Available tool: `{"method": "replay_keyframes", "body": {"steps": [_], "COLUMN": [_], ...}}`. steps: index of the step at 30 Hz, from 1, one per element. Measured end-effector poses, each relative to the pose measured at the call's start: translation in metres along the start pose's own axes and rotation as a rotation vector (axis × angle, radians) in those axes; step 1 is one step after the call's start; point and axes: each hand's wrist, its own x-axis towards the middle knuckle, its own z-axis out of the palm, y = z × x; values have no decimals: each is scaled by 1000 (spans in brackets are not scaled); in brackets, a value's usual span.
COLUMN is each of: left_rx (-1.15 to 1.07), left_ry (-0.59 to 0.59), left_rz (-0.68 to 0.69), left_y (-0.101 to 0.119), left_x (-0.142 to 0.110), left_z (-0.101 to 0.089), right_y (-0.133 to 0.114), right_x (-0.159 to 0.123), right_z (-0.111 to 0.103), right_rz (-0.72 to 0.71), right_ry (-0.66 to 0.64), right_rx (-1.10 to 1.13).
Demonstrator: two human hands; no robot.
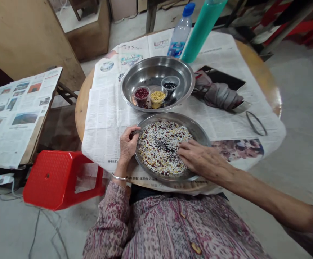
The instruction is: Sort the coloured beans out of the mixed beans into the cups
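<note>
Left fingers (131, 133): curled together, clamped on the handle of a metal spoon (137, 132) belonging to the left hand (128, 144).
Spoon bowl: dark, sunk among the grains, near the middle of the dish.
Right fingers (186, 148): spread apart, not clamped on anything, tips resting on the grain mix; they belong to the right hand (203, 160).
Grain mix (159, 153): white rice with red beans and yellowish grains, in one even layer.
Dish: shallow steel dish (172, 120), between both hands, on newspaper.
Left wrist: metal bangle (119, 177), just above the hand.
Steel basin (156, 68): further out, just beyond the dish, holding three small clear cups.
Cups: red beans (141, 94), yellow grains (157, 96), black beans (169, 85).
Newspaper (110, 126): spread under both steel vessels.
Surface: round wooden surface (264, 79), beneath the newspaper.
Far edge: plastic water bottle (182, 32) and green bottle (203, 30), side by side.
Right of basin: folded grey umbrella (218, 94).
Floor side: red plastic stool (59, 176), left of the surface.
</note>
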Motion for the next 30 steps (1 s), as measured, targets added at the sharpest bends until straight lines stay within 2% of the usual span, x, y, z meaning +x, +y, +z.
{"method": "replay_keyframes", "body": {"steps": [2, 5, 10, 16, 21, 24, 27, 30], "left_rx": [1, 14, 24, 30, 26, 29, 34, 29], "left_ry": [-1, -2, -2, -1, 0, 1, -1, -3], "left_rz": [-2, -9, -14, -7, -2, -9, -16, -26], "left_y": [0, 1, 2, 2, 3, 5, 6, 6], "left_x": [0, 0, 0, 0, 1, 1, 2, 1], "left_z": [0, -1, -1, 0, 0, 1, 1, 1], "right_y": [1, -4, -20, -19, -55, -72, -62, -31], "right_x": [9, 26, 45, 49, 37, 47, 65, 71], "right_z": [-2, -2, 7, 8, 8, 13, 13, 8], "right_rz": [99, 139, 86, 135, -51, -180, -165, -37], "right_ry": [34, 85, -58, -53, -68, -45, -25, -9], "right_rx": [-60, 31, 174, 263, 401, 402, 300, 142]}}
